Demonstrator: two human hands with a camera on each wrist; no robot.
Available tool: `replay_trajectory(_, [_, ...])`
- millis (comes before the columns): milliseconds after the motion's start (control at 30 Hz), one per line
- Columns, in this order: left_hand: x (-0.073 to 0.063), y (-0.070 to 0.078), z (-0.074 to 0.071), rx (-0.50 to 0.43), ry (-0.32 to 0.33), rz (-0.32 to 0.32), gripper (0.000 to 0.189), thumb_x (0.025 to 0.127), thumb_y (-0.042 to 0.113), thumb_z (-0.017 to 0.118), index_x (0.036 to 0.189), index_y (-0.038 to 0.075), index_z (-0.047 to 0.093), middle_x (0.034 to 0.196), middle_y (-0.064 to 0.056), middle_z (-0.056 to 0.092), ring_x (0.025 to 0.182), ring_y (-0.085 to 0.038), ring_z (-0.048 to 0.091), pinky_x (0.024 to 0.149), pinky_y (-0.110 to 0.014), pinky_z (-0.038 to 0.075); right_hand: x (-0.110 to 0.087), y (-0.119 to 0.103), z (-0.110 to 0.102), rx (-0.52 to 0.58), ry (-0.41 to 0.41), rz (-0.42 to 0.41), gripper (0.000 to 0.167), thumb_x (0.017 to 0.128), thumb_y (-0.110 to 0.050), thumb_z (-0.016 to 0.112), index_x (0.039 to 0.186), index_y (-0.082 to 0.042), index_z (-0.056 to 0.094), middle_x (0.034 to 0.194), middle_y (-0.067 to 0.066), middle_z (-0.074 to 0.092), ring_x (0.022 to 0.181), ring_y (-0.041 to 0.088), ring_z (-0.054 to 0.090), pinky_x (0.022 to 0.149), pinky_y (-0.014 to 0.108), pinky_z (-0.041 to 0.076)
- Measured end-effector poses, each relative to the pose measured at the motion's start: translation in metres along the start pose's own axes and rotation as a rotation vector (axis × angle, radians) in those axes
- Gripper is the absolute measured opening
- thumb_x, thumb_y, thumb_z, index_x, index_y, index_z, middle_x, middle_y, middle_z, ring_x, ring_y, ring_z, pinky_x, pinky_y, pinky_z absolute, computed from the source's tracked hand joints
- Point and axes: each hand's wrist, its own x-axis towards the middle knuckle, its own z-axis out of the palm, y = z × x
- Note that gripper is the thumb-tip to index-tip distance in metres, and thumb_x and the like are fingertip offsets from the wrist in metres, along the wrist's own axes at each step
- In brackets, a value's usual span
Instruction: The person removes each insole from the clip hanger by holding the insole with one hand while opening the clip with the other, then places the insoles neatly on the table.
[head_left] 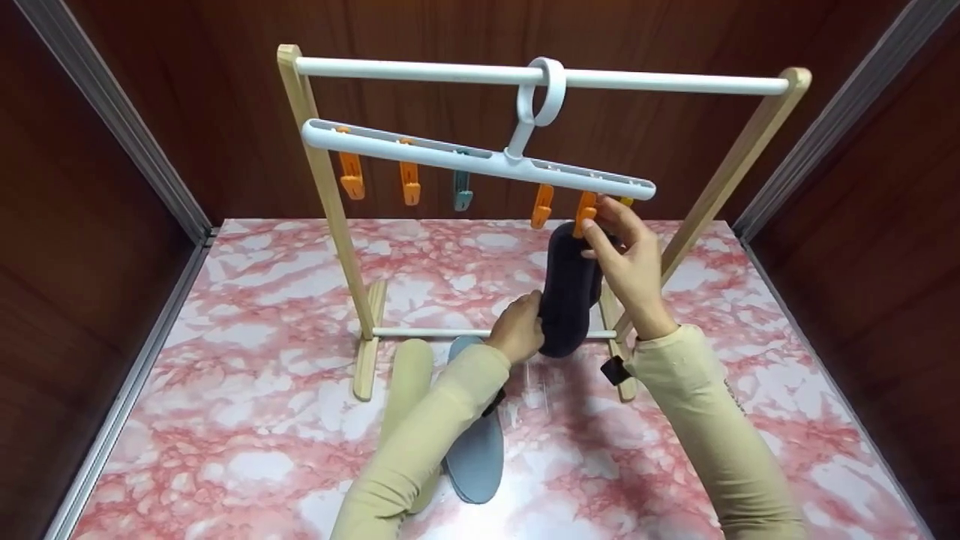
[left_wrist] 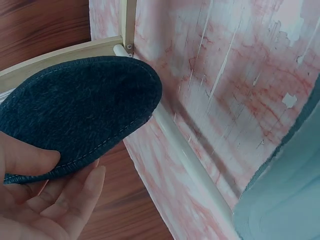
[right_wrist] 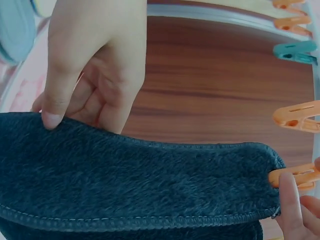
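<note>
A dark navy, fuzzy insole (head_left: pixel 564 292) with a stitched edge hangs upright below the right part of a white clip hanger (head_left: pixel 442 155). My left hand (head_left: pixel 517 328) pinches its side edge between thumb and fingers, lower down. At the insole's top, my right hand (head_left: pixel 634 262) pinches an orange clothespin (head_left: pixel 585 214), whose tip overlaps the insole's end in the right wrist view. Behind it shows the edge of a second dark insole (right_wrist: pixel 225 233), mostly hidden. A yellow clip (head_left: pixel 626 201) is partly covered by my right fingers.
The hanger tilts down to the right from a white rod (head_left: pixel 667 81) on a wooden rack (head_left: pixel 330 202). Other orange clips (head_left: pixel 409 172) and a teal clip (head_left: pixel 463 191) hang along it. A beige insole (head_left: pixel 409 375) and grey-blue insole (head_left: pixel 478 457) lie on the marbled table (head_left: pixel 247 420).
</note>
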Motion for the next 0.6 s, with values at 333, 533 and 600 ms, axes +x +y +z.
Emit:
replay_trajectory(333, [-0.007, 0.0, -0.004, -0.03, -0.03, 0.002, 0.037, 0.092, 0.002, 0.05, 0.128, -0.004, 0.048, 0.121, -0.02, 0.06, 0.113, -0.034, 0.059, 0.097, -0.038, 0.047, 0.0, 0.0, 0.002, 0.069, -0.041, 0.027, 0.032, 0.093, -0.003, 0.056, 0.122, 0.011, 0.054, 0.113, 0.021, 0.063, 0.084, 0.01, 0.065, 0.06, 0.023, 0.056])
replay_trajectory(533, [-0.01, -0.002, -0.006, -0.048, -0.031, 0.05, 0.023, 0.09, 0.001, 0.052, 0.113, -0.001, 0.052, 0.109, -0.018, 0.063, 0.106, -0.033, 0.062, 0.091, -0.039, 0.049, 0.0, 0.003, 0.002, 0.065, -0.015, -0.006, 0.029, 0.093, -0.003, 0.057, 0.119, 0.01, 0.056, 0.106, 0.012, 0.065, 0.082, 0.01, 0.065, 0.06, 0.023, 0.056])
replay_trajectory(600, [-0.011, -0.002, -0.007, -0.049, -0.03, 0.071, 0.021, 0.09, 0.002, 0.053, 0.111, -0.001, 0.052, 0.106, -0.018, 0.064, 0.105, -0.033, 0.062, 0.09, -0.039, 0.05, 0.0, 0.003, 0.003, 0.076, -0.008, -0.014, 0.027, 0.093, -0.003, 0.057, 0.117, 0.01, 0.057, 0.105, 0.011, 0.065, 0.083, 0.01, 0.065, 0.06, 0.024, 0.056])
